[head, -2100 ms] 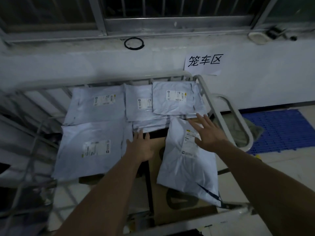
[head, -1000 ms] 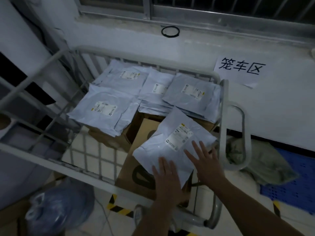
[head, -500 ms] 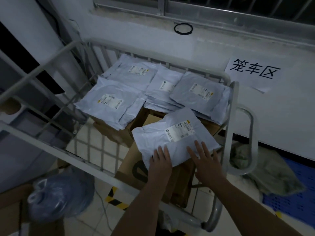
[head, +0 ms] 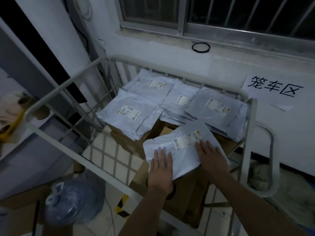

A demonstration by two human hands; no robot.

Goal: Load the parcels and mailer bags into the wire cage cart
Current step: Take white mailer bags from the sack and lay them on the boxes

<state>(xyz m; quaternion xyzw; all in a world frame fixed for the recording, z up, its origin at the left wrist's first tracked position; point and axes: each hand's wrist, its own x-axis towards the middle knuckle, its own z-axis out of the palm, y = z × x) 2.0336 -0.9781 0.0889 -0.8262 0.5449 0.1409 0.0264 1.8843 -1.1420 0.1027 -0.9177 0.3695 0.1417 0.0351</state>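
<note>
Flat and gripping nothing, the left hand (head: 161,169) and right hand (head: 210,156) had turned the mailer bag (head: 180,143) crosswise, now loaded in the wire cage cart (head: 67,83).

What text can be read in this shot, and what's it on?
"笼车区": on the white paper sheet stuck to the wall.
The shipping label on the nearest mailer bag: print too small and blurred to read.
Labels on the other mailer bags in the wire cage cart: also unreadable.
</note>
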